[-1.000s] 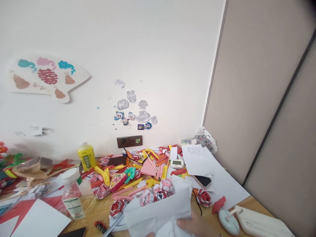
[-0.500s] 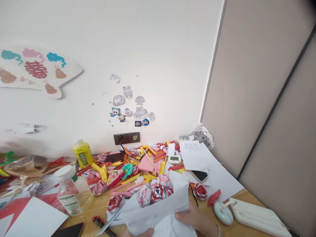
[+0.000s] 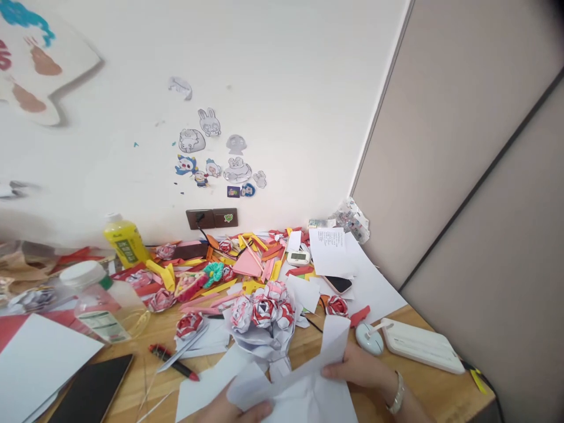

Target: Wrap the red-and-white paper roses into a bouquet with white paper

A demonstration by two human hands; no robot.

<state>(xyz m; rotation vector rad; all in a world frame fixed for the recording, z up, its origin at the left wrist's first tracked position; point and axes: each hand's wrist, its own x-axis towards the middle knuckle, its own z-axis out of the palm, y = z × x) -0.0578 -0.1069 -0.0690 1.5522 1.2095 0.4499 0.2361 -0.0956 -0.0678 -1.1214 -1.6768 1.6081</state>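
Both hands grip a sheet of white paper (image 3: 304, 382) with a folded, curling top edge, low in the view. My left hand (image 3: 240, 408) pinches its left side, the thumb lying on top. On the right edge my right hand (image 3: 355, 370) is closed, thumb over the paper, a watch on the wrist. Just beyond the sheet lies a bouquet of red-and-white paper roses (image 3: 264, 311), its stems wrapped in white paper. Left of it are a single paper rose (image 3: 189, 324) and a red-and-black pen (image 3: 174, 361).
Colourful folded paper strips (image 3: 251, 264) cover the back of the desk. A clear jar (image 3: 99, 305) and a yellow bottle (image 3: 126, 241) stand at left, a dark tablet-like slab (image 3: 92, 390) in front. At right are a light-blue mouse (image 3: 369, 339) and a white rectangular device (image 3: 423, 346).
The white sheet has come down and toward me, away from the bouquet, uncovering its wrapped stems. Both hands moved with it. The camera view has tilted down and shifted right.
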